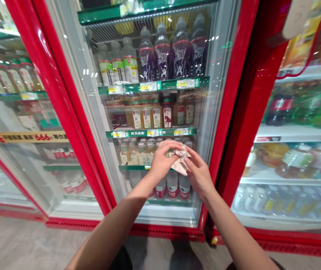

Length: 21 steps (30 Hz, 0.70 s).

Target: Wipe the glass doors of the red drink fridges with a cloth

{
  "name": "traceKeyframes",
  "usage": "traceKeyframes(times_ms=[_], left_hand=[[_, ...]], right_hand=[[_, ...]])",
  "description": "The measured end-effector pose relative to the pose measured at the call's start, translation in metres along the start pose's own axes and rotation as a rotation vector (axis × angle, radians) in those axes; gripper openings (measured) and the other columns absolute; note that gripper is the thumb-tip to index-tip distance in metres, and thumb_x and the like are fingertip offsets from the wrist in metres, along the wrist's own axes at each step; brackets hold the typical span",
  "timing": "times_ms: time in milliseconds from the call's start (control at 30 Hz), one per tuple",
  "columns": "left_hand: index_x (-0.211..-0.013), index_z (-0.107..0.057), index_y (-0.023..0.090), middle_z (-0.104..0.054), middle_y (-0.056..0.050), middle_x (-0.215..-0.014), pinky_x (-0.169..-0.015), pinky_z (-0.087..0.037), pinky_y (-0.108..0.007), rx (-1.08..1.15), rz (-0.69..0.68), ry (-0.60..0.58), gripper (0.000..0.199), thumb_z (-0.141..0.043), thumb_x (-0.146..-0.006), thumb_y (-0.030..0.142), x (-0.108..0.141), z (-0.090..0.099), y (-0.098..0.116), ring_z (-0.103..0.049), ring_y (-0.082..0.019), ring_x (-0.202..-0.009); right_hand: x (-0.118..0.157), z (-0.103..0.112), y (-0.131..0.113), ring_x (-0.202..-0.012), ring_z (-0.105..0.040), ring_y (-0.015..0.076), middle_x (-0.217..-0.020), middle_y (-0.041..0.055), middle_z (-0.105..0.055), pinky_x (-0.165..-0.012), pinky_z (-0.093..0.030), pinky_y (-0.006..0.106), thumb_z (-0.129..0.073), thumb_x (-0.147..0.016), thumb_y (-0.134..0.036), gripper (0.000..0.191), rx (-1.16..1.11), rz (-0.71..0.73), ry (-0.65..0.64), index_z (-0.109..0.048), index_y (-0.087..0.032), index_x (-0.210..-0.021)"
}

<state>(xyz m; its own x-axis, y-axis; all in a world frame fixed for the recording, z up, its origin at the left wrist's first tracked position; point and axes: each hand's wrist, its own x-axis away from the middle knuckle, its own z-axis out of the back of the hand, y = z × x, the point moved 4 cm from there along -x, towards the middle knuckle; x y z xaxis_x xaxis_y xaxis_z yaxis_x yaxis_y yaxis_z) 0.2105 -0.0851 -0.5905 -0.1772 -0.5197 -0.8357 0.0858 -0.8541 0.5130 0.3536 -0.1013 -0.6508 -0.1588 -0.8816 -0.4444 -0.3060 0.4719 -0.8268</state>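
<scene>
Between my two hands is a small crumpled pale cloth (181, 166); whether it is fabric or tissue paper I cannot make out. My left hand (162, 159) curls over it from the left, thumb and fingers closed on its upper part. From the right, my right hand (201, 174) pinches its other side, fingers bent inward. Both arms reach forward in front of the glass door (216, 93) of a red-framed drinks fridge. Behind my hands the lower shelves are partly covered.
Inside the fridge, purple drink bottles (162, 56) stand on an upper shelf, tea bottles (147, 117) below. To the right is another cooler with bottles (295, 159); to the left, a fridge with a yellow banner strip (22, 136). Grey floor (50, 245) lies below.
</scene>
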Motion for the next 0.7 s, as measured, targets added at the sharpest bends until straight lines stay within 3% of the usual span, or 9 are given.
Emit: traceKeyframes(times_ms=[67,133,233,333,433,533,600,700], left_hand=[[-0.105,-0.081,0.027,-0.081,-0.005,-0.122,-0.116,-0.052,-0.049,-0.14,-0.092,-0.057,0.013,-0.076,-0.097,0.019,0.004,0.01,-0.003,-0.07,-0.023,-0.124],[-0.125,-0.078,0.031,-0.077,-0.006,-0.138,-0.121,-0.051,-0.053,-0.236,-0.162,-0.113,0.024,-0.068,-0.105,0.025,0.012,0.018,-0.009,-0.066,-0.023,-0.137],[-0.156,-0.056,0.037,-0.063,-0.005,-0.161,-0.128,-0.045,-0.059,-0.356,-0.209,-0.11,0.045,-0.052,-0.112,0.027,0.027,0.029,-0.02,-0.049,-0.023,-0.158],[-0.17,-0.033,0.04,-0.047,-0.005,-0.174,-0.132,-0.039,-0.062,-0.507,-0.204,-0.063,0.061,-0.044,-0.113,0.021,0.039,0.039,-0.035,-0.033,-0.025,-0.168],[-0.175,-0.018,0.037,-0.038,-0.006,-0.179,-0.134,-0.037,-0.06,-0.672,-0.214,-0.094,0.073,-0.044,-0.111,0.016,0.05,0.044,-0.048,-0.027,-0.026,-0.17],[-0.177,-0.01,0.034,-0.04,-0.006,-0.177,-0.134,-0.039,-0.053,-0.814,-0.256,-0.132,0.08,-0.047,-0.11,0.014,0.059,0.049,-0.057,-0.032,-0.026,-0.168],[-0.177,-0.005,0.031,-0.043,-0.006,-0.176,-0.135,-0.037,-0.048,-0.887,-0.287,-0.131,0.083,-0.049,-0.109,0.013,0.064,0.051,-0.061,-0.037,-0.024,-0.165],[-0.177,0.001,0.029,-0.043,-0.005,-0.175,-0.137,-0.031,-0.043,-0.93,-0.318,-0.113,0.087,-0.051,-0.109,0.014,0.066,0.053,-0.062,-0.042,-0.023,-0.163]], right_hand=[[-0.008,0.005,-0.007,-0.1,-0.08,0.0275,-0.115,0.0091,-0.084,-0.088,-0.068,0.043,-0.094,-0.075,-0.052,0.051,0.103,0.101,0.066,-0.08,-0.024,-0.116],[-0.015,0.01,-0.02,-0.097,-0.079,0.0277,-0.108,0.0094,-0.083,-0.084,-0.068,0.043,-0.091,-0.078,-0.045,0.035,0.299,0.294,0.144,-0.079,-0.023,-0.102],[-0.022,0.014,-0.043,-0.119,-0.074,0.0292,-0.122,0.0101,-0.079,-0.101,-0.064,0.049,-0.076,-0.092,-0.032,0.014,0.624,0.65,0.284,-0.079,-0.025,-0.104],[-0.029,0.009,-0.051,-0.13,-0.07,0.0288,-0.133,0.0083,-0.076,-0.114,-0.058,0.056,-0.065,-0.1,-0.022,0.024,0.914,0.877,0.267,-0.08,-0.03,-0.117],[-0.031,0.002,-0.04,-0.136,-0.067,0.0289,-0.144,0.0076,-0.075,-0.118,-0.057,0.058,-0.058,-0.105,-0.017,0.034,1.183,0.998,0.103,-0.078,-0.031,-0.128],[-0.024,0.006,-0.025,-0.145,-0.061,0.0303,-0.152,0.0094,-0.07,-0.118,-0.059,0.057,-0.064,-0.104,-0.018,0.037,1.349,1.08,-0.033,-0.073,-0.028,-0.139],[-0.017,0.014,-0.02,-0.147,-0.06,0.0303,-0.153,0.0097,-0.069,-0.118,-0.059,0.056,-0.066,-0.104,-0.018,0.041,1.376,1.112,-0.041,-0.07,-0.027,-0.143],[-0.012,0.02,-0.021,-0.144,-0.064,0.0296,-0.149,0.0065,-0.073,-0.117,-0.06,0.057,-0.062,-0.105,-0.017,0.04,1.341,1.108,0.077,-0.072,-0.032,-0.141]])
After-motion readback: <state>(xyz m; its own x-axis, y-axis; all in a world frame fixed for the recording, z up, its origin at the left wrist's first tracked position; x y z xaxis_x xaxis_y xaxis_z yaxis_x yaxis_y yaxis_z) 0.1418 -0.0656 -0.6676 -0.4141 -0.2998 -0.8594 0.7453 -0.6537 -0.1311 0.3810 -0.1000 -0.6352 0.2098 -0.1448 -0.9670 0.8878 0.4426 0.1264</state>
